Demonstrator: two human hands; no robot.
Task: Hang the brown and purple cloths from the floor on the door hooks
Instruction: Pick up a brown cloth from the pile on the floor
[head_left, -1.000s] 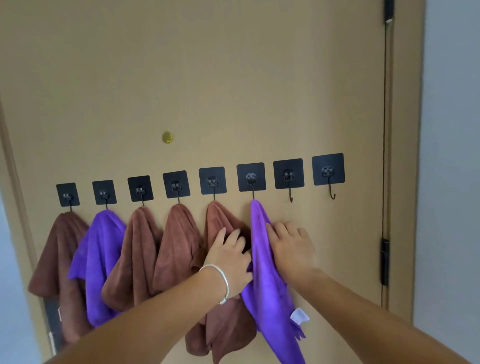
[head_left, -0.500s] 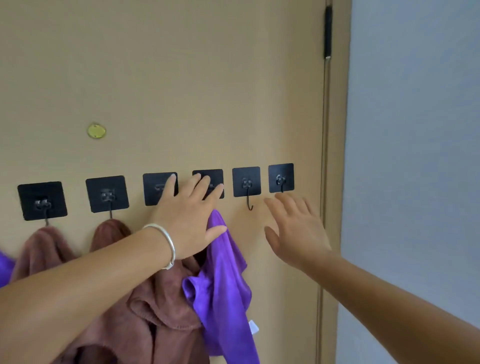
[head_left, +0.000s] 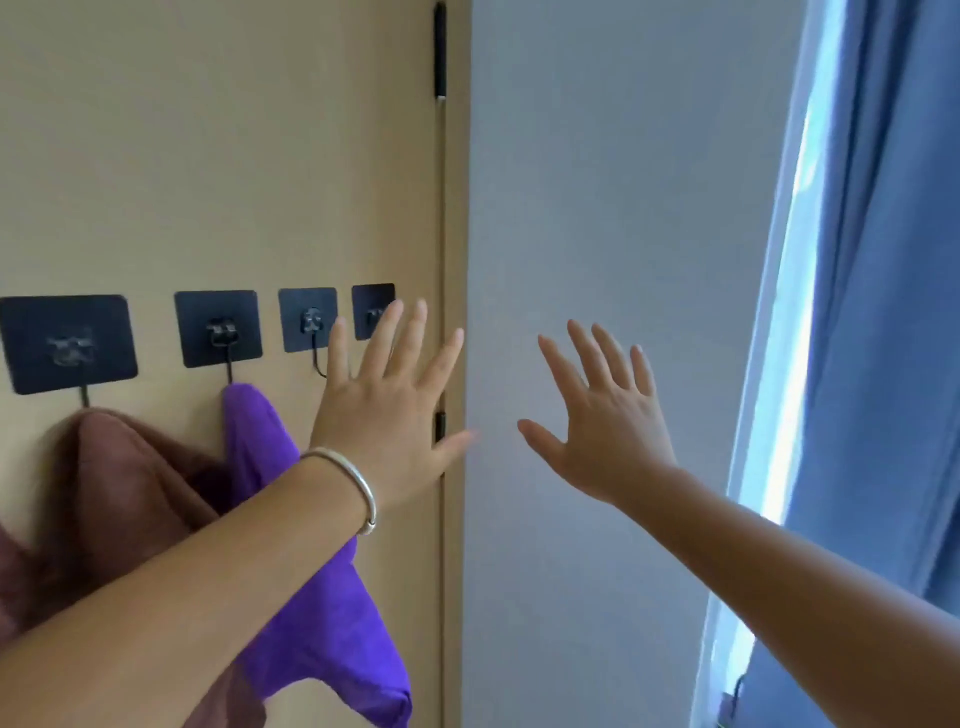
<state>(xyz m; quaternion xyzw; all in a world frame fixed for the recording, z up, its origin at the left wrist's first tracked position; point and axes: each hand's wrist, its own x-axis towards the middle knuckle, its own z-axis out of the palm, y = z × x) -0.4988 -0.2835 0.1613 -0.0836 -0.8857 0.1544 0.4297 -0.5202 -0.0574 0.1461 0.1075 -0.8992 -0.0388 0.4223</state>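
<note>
A purple cloth (head_left: 270, 462) hangs from a black adhesive hook (head_left: 218, 328) on the tan door (head_left: 208, 156). To its left a brown cloth (head_left: 114, 493) hangs from another hook (head_left: 67, 343). Two hooks to the right, one (head_left: 307, 319) and the last (head_left: 370, 310), carry nothing. My left hand (head_left: 387, 410), with a silver bracelet on the wrist, is raised with fingers spread in front of the door's right edge and holds nothing. My right hand (head_left: 605, 421) is raised with fingers spread in front of the grey wall, also holding nothing.
The door frame (head_left: 453, 208) with black hinges runs down the middle. A plain grey wall (head_left: 623, 182) lies to its right. A blue curtain (head_left: 883, 312) with bright window light beside it hangs at the far right.
Both hands have left the purple cloth and lifted with fingers spread. The view has swung to the right, so the wall and curtain now show and the left hooks are out of frame.
</note>
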